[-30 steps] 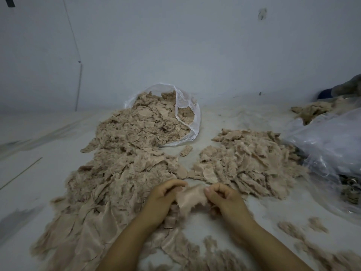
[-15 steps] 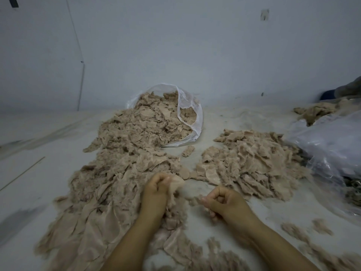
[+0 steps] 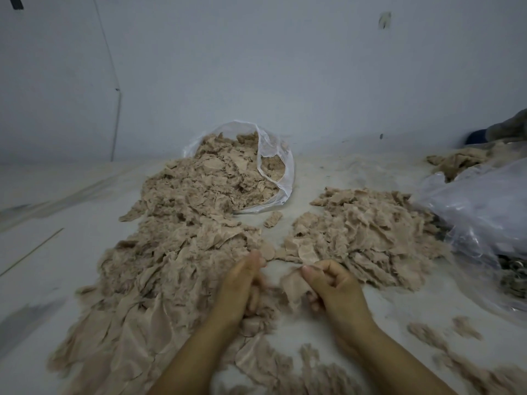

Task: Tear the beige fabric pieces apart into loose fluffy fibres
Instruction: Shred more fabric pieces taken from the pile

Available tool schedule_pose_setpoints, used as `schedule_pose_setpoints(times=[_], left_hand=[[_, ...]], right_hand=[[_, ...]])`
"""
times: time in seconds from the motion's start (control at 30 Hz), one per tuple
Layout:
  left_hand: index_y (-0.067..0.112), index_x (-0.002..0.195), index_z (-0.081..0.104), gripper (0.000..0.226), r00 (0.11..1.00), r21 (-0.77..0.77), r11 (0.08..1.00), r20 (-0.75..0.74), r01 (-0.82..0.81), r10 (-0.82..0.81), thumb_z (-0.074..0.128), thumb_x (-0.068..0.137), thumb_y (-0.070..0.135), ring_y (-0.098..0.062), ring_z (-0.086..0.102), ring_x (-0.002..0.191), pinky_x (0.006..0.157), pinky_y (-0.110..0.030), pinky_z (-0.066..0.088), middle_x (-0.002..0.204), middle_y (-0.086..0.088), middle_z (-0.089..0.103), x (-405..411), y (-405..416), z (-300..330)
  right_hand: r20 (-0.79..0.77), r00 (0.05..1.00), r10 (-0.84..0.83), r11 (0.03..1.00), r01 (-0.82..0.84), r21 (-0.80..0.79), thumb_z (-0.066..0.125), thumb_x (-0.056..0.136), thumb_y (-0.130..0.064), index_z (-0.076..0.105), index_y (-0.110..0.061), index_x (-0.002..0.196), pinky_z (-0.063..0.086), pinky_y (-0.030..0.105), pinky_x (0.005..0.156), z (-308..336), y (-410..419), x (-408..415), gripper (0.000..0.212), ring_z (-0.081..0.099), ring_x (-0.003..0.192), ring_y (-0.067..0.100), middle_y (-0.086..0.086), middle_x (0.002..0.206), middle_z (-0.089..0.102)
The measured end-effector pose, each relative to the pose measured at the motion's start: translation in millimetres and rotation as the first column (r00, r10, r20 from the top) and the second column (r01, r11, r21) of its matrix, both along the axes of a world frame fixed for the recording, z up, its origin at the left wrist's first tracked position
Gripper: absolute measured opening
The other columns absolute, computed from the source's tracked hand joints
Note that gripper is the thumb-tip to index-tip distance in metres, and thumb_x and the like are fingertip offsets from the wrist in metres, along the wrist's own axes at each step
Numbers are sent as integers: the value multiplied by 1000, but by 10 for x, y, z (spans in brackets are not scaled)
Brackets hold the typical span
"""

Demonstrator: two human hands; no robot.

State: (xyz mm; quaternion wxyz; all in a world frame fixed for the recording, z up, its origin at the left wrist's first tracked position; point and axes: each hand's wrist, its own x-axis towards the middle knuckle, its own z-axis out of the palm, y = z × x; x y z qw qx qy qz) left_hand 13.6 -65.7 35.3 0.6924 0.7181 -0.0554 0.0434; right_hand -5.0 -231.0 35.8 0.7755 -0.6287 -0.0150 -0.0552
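My right hand [image 3: 336,286] pinches a small beige fabric piece [image 3: 293,289] between thumb and fingers, just above the floor. My left hand [image 3: 242,283] is beside it, a small gap away. Its fingers are curled around a blurred tuft of beige fibre [image 3: 266,299]. Left of my hands lies a wide heap of beige fabric pieces [image 3: 171,266]. It runs back to an open clear plastic bag [image 3: 281,178] lying on its side. A second heap of torn, fluffier pieces [image 3: 362,235] lies to the right of my hands.
A large clear plastic bag [image 3: 479,212] bulges at the right edge, with more beige scraps [image 3: 456,163] behind it. Loose tufts [image 3: 427,337] lie scattered on the white floor near my right forearm. A white wall closes off the back.
The piece I held in both hands has come apart. My hands separated, then drew closer again; the right one now holds a larger flap of fabric.
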Motion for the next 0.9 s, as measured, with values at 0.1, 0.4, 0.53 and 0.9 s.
schedule_pose_setpoints(times=[0.1, 0.4, 0.53, 0.9], left_hand=[[29, 100, 62, 26, 973, 69, 978, -139, 195, -185, 69, 77, 40, -8, 51, 40, 40, -16, 38, 53, 8, 61, -48, -119, -39], [5, 100, 59, 27, 941, -250, 950, -230, 188, -247, 61, 88, 29, -11, 48, 39, 36, -19, 38, 77, -10, 70, -23, -42, 1], [-1, 93, 61, 14, 922, -121, 954, -248, 274, -297, 66, 81, -1, -11, 54, 46, 43, -21, 46, 62, -8, 64, -38, -19, -23], [-2, 95, 62, 16, 902, -202, 935, -267, 291, -339, 66, 79, 0, -12, 58, 50, 47, -21, 50, 70, -14, 65, -63, -50, 13]], right_hand=[[30, 1000, 3, 1000, -4, 12, 63, 88, -9, 57, -2, 84, 42, 18, 42, -12, 41, -3, 10, 51, 41, 9, 3, 51, 58], [95, 995, -37, 993, 47, -107, 65, 88, -12, 54, -9, 79, 39, 18, 41, -101, 27, 36, 14, 48, 42, 9, 1, 50, 55], [96, 987, -128, 984, 138, -113, 66, 87, -8, 54, -8, 77, 37, 15, 40, -88, -11, 70, 15, 47, 38, 5, -5, 45, 51], [96, 995, -32, 998, 36, -45, 64, 86, -1, 52, -6, 77, 35, 15, 38, 0, 34, 10, 15, 42, 36, 6, -1, 43, 50]])
